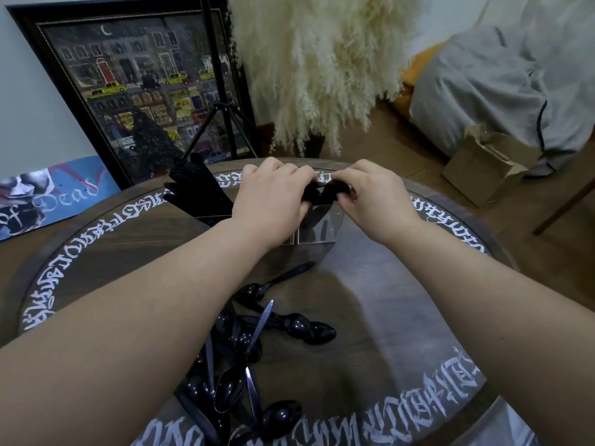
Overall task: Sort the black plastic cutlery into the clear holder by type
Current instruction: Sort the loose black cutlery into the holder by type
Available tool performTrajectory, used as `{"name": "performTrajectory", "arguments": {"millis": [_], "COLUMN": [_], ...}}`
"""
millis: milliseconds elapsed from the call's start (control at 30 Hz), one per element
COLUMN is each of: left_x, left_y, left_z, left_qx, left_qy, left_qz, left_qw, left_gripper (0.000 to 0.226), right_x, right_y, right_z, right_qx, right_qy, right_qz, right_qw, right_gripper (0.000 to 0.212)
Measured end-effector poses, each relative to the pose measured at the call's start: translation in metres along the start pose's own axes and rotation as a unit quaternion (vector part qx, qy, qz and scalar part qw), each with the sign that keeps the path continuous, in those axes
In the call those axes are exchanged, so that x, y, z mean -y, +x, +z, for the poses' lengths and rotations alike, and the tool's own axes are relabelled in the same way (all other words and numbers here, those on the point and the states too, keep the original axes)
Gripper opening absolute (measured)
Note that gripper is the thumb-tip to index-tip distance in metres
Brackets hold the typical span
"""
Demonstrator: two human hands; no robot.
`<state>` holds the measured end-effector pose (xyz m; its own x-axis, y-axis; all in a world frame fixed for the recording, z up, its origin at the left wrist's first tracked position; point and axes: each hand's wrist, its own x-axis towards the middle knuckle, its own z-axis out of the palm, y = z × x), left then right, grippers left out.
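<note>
Both hands (323, 196) curled, pinching black cutlery (325, 189) above clear holder (317, 231).

Readable only "of Dead", in white script on the blue board (48, 196) left of the left grip (273, 201); lettering ringing the counter (370, 300) illegible.

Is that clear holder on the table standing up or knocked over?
Upright. The clear holder stands on the table, its open top facing up under both hands, with black cutlery sticking up out of it.
</note>
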<state>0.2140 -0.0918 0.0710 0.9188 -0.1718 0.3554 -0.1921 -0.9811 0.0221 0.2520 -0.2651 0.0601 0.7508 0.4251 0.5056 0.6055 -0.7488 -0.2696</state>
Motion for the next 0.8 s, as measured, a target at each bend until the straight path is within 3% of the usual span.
{"name": "performTrajectory", "arguments": {"millis": [167,300,533,667,800], "left_x": [0.000,-0.003,-0.004,-0.005,-0.005], "left_y": [0.001,-0.001,-0.001,-0.004,-0.005], "left_z": [0.002,0.002,0.001,0.004,0.004], "left_qx": [0.020,0.028,0.018,0.030,0.020], "left_qy": [-0.008,-0.006,-0.006,-0.008,0.010], "left_qz": [0.006,0.016,0.022,0.033,0.041], "left_qw": [1.000,0.999,1.000,0.999,0.999], "left_gripper": [0.037,0.048,0.038,0.044,0.053], "right_x": [-0.005,-0.005,0.000,0.000,-0.002], "right_y": [-0.009,-0.010,-0.008,-0.017,-0.021], "right_z": [0.001,0.002,-0.001,0.004,0.004], "right_qx": [0.044,0.038,-0.009,0.041,0.027], "right_qy": [0.008,0.024,0.020,0.012,0.011], "right_qz": [-0.011,0.005,-0.019,-0.009,0.006], "right_qw": [0.999,0.999,1.000,0.999,1.000], "right_gripper": [0.031,0.033,0.036,0.042,0.040]}}
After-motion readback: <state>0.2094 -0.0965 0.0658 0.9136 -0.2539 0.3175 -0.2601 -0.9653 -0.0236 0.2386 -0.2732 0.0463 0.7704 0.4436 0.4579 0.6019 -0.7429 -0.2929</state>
